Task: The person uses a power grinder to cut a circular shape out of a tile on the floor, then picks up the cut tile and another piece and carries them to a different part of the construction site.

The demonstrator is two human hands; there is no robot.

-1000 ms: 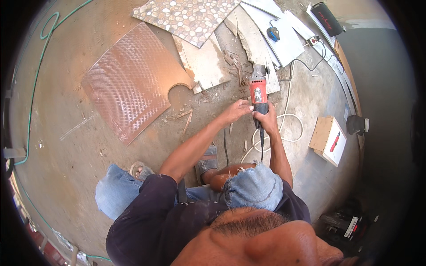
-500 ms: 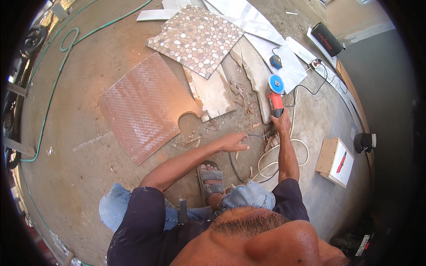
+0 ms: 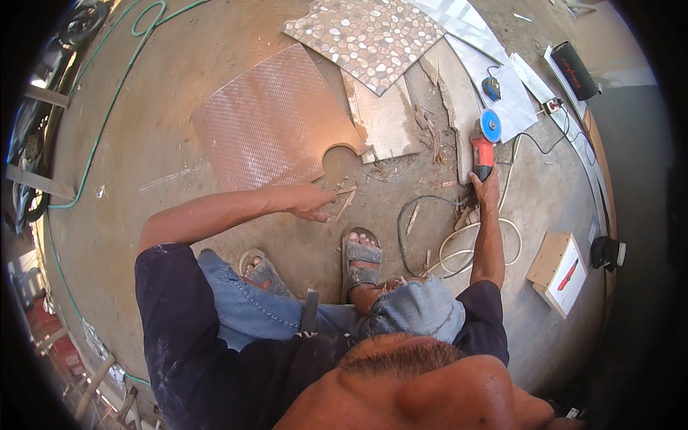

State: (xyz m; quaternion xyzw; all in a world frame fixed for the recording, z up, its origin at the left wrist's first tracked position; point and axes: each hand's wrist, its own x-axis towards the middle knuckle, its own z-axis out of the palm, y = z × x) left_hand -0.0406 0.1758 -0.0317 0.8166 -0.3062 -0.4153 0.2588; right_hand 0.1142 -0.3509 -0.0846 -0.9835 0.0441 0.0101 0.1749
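Observation:
My right hand [image 3: 487, 190] is wrapped round the black rear end of a red angle grinder [image 3: 483, 152], whose blue disc [image 3: 491, 125] points away from me. The tool is low at the near end of a broken tile strip [image 3: 459, 107]; whether it touches the floor I cannot tell. My left hand [image 3: 312, 202] reaches over the floor with its fingers apart and nothing seen in them. Beside its fingertips are thin slivers [image 3: 345, 203]. Just beyond lies a brown ribbed tile [image 3: 269, 122] with a curved notch cut in its near right corner.
A pebble-patterned tile [image 3: 365, 39] overlaps a beige tile piece [image 3: 383, 122]. White slabs [image 3: 487, 93] carry a blue tape measure [image 3: 491, 87]. Cables [image 3: 444, 269] loop beside my right forearm. A box [image 3: 559, 272] and black cylinder [image 3: 573, 70] stand right; a green hose [image 3: 107, 122] runs left.
My left hand has drawn left, away from the grinder, towards the ribbed tile's near edge. The view has shifted, and my other foot now shows. My right hand keeps its hold on the grinder.

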